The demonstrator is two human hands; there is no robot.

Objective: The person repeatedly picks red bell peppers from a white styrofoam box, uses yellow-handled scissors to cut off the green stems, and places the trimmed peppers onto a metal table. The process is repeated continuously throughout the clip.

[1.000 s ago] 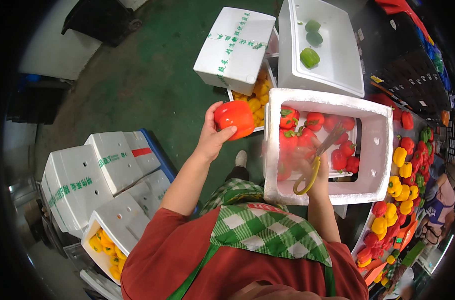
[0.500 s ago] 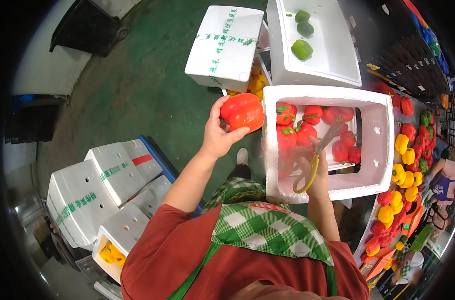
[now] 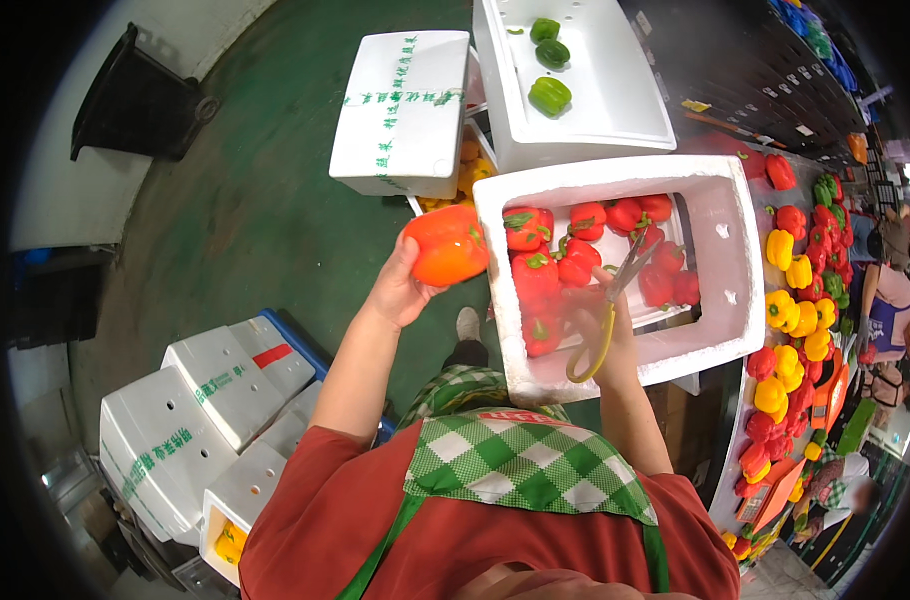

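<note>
My left hand (image 3: 401, 288) is closed around a large red bell pepper (image 3: 445, 245), held up beside the left wall of an open white foam box (image 3: 745, 260). Over that box my right hand (image 3: 607, 335) grips a pair of scissors with yellow handles (image 3: 596, 358). Their metal blades (image 3: 637, 262) point up and to the right. Inside the box lie several red bell peppers (image 3: 579, 262) with green stems, mostly toward its left and far side. My right hand and the scissors cover a few of them from above.
Beyond it stands another foam box (image 3: 615, 125) holding green peppers (image 3: 550, 96). A lidded foam box (image 3: 400, 115) sits over yellow peppers (image 3: 472, 172). Foam boxes (image 3: 165, 450) are stacked at lower left. Red and yellow peppers (image 3: 780, 310) cover a table at right, with people (image 3: 887, 310) beyond.
The red pepper in my left hand has been turned and now shows its other side, with a bit of green. The whole view has shifted, so the boxes appear further left.
</note>
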